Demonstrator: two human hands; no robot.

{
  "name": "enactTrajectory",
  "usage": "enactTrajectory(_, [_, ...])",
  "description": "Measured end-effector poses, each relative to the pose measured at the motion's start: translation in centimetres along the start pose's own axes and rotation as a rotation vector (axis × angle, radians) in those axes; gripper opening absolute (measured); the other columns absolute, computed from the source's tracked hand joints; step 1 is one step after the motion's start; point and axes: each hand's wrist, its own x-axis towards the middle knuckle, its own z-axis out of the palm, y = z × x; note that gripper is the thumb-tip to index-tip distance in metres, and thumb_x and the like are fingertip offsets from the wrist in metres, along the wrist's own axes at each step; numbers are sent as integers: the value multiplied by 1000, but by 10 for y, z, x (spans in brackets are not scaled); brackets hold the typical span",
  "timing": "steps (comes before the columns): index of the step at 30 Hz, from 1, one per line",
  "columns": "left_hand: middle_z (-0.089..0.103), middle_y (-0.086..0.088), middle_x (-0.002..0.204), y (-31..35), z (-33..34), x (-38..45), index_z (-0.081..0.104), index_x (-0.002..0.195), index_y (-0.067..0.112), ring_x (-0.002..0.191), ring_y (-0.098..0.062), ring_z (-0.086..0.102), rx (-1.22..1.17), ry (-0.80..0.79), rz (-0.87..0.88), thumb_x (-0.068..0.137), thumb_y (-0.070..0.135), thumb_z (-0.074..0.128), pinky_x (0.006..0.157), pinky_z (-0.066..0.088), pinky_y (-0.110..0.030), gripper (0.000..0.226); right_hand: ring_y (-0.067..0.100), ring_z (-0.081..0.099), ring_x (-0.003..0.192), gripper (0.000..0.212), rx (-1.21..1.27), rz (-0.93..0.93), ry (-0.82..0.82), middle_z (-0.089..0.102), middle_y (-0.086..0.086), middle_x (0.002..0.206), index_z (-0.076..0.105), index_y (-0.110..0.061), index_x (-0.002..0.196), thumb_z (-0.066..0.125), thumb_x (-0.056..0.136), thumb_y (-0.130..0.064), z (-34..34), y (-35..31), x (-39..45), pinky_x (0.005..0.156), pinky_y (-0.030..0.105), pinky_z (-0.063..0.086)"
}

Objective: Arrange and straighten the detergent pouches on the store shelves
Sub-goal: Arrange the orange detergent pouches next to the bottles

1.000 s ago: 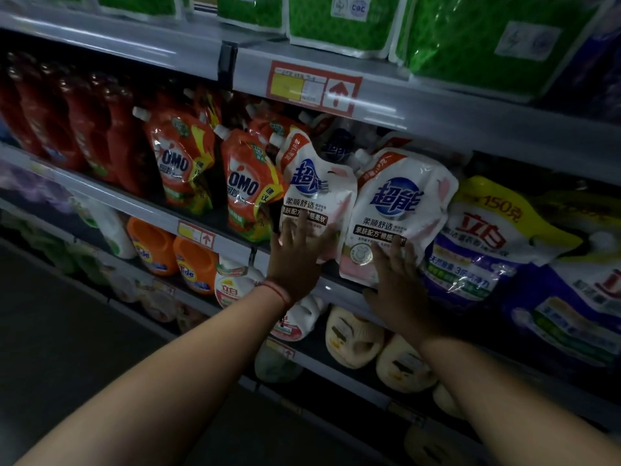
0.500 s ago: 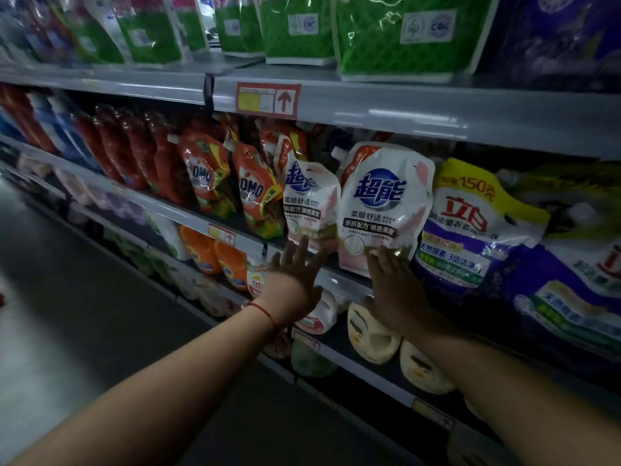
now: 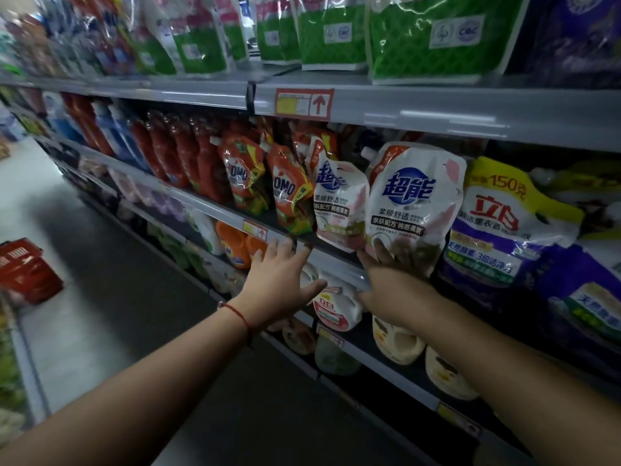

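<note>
Dim store aisle, grey metal shelves crowded with detergent pouches.

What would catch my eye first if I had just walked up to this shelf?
Most likely the two white pouches with bold blue characters, mid-shelf: the larger white pouch stands at the shelf edge with the right hand pressed against its lower front. The left hand is spread open just below the smaller white pouch, apparently off it. Bright green packs line the shelf above, and orange pouches stand to the left.
</note>
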Motion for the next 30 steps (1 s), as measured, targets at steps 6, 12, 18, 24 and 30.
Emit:
enactTrajectory(6, [6, -9, 167, -52, 8, -13, 12, 159, 32, 153, -32, 7, -60, 4, 6, 92, 73, 36, 121, 16, -53, 82, 35, 22, 144, 72, -9, -42, 71, 19, 6, 159, 15, -26, 154, 47, 95, -51, 0, -51, 1, 116, 49, 22])
enactTrajectory(12, [4, -9, 167, -128, 17, -20, 9, 159, 34, 153, -33, 7, -95, -27, 1, 93, 73, 32, 122, 16, -52, 80, 34, 11, 147, 78, -71, 16, 45, 5, 4, 163, 4, -29, 156, 47, 94, -53, 4, -123, 26, 118, 50, 17])
enactTrajectory(18, [5, -8, 167, -208, 25, -17, 8, 158, 34, 153, -32, 8, -134, -23, 15, 93, 73, 31, 122, 15, -50, 80, 30, -1, 150, 81, 12, 86, 49, 0, 1, 165, 5, -31, 156, 48, 93, -58, 29, -204, 57, 122, 47, 6])
enactTrajectory(24, [8, -8, 167, -249, 29, -8, 10, 159, 33, 153, -32, 10, -209, 13, 71, 96, 68, 35, 122, 15, -48, 77, 26, 7, 150, 80, 178, 173, 98, 6, -3, 164, 11, -34, 155, 52, 91, -58, 54, -244, 75, 121, 48, 12])
enactTrajectory(30, [10, -9, 166, -273, 42, 18, 11, 158, 32, 152, -31, 12, -275, 30, 93, 97, 64, 38, 122, 18, -47, 74, 21, 10, 150, 78, 305, 269, 126, 13, -5, 163, 19, -32, 154, 58, 90, -52, 67, -250, 104, 121, 42, 16])
